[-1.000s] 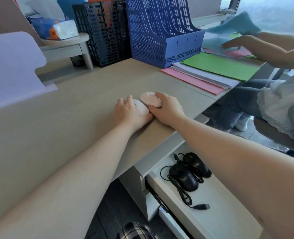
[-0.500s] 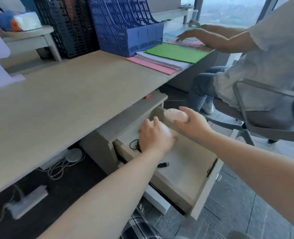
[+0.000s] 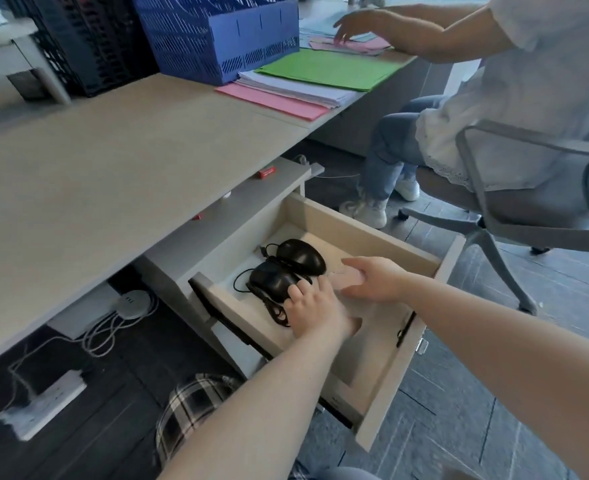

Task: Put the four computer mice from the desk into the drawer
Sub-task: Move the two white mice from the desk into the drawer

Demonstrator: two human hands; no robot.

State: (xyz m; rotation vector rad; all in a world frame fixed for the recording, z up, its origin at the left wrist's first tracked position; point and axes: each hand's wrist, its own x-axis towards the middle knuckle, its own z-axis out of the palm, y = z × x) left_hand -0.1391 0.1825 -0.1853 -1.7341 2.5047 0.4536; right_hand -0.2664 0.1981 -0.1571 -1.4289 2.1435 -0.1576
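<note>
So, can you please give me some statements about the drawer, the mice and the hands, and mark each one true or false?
1. The drawer is pulled open. True.
2. Two black mice with cables lie inside the drawer. True.
3. Both hands are resting on the desk. False: the left hand and the right hand are down inside the drawer.
4. A pale pink mouse is at the right hand, inside the drawer. True.
5. The green folder lies in the drawer. False: it lies on the paper stack on the desk.
6. A white mouse lies on the desk. False: no mouse shows on the desk.
</note>
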